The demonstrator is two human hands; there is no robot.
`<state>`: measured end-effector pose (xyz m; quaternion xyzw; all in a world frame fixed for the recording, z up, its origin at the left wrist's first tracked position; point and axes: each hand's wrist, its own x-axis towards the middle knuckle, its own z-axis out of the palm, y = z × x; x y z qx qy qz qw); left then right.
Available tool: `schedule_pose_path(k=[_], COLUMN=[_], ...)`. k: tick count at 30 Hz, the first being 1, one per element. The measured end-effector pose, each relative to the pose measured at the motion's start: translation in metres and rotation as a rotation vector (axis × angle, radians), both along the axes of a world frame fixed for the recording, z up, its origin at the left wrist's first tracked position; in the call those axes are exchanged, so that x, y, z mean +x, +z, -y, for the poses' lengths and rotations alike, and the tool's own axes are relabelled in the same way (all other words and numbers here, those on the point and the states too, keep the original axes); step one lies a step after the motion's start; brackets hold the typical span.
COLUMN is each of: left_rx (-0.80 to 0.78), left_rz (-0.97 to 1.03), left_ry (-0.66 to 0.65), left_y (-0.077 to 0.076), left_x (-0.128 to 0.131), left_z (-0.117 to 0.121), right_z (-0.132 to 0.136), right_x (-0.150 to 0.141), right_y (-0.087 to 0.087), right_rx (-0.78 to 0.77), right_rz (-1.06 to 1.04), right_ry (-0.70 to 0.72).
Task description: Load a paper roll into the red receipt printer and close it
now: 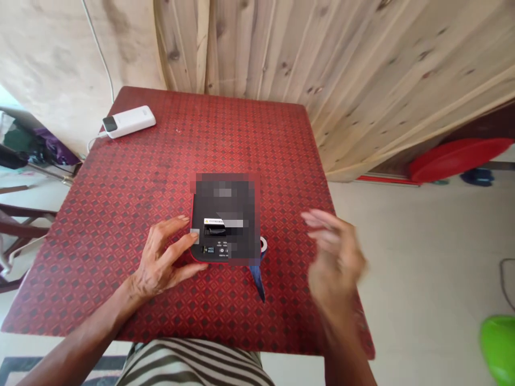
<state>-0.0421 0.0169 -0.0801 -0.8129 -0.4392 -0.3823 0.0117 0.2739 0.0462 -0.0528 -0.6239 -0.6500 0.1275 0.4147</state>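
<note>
A black, square, box-like device (198, 206) with a red rim lies on the table in front of me. A white label, a dark slot, a tiny lit display and small sockets show on its face; much of it is pixelated. My left hand (163, 260) grips its left near corner, with the index finger on a pale patch there and the thumb along the near edge. Beside its right edge is a white ring with a dark centre (264, 244), and a dark blue strip (257, 281) sticks out below. My right hand (336, 254), blurred, hovers over the table's right side, fingers loosely extended and holding nothing visible.
The table (225, 134) has a red patterned cover. A white power bank (131, 121) with a cable lies at its far left corner. Behind stands a wooden plank wall (257, 48). To the right are a red round object (454, 158) and a green one (499, 343).
</note>
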Motion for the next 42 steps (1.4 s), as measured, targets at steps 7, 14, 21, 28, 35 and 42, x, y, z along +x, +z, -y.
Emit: schedule_pose_path(k=[7,14,21,28,35,42], left_rx=[-0.034,-0.056,-0.151,-0.174,-0.129,-0.092], left_rz=[0.036,0.109,0.229,0.211,0.189,0.162], left_ry=[-0.010,-0.026,-0.037,-0.050,-0.029,-0.021], left_y=[-0.004,0.003,0.005,0.009,0.002,0.000], left_x=[0.001,0.005,0.006,0.007,0.007,0.008], left_z=[-0.001,-0.003,-0.006,-0.010,-0.006,-0.004], right_z=[-0.048,-0.044,-0.038,-0.030,-0.038,-0.075], right_x=[0.013,0.014,0.019,0.021,-0.015,-0.100], right_y=[-0.073,-0.072,-0.055,-0.054,0.017,0.066], right_rx=[-0.160,-0.125,0.064,0.046,0.204,-0.260], right_rz=[0.462,0.427,0.162,0.077,0.148,0.716], right_ry=[0.144,0.125,0.018,-0.096,0.276,0.787])
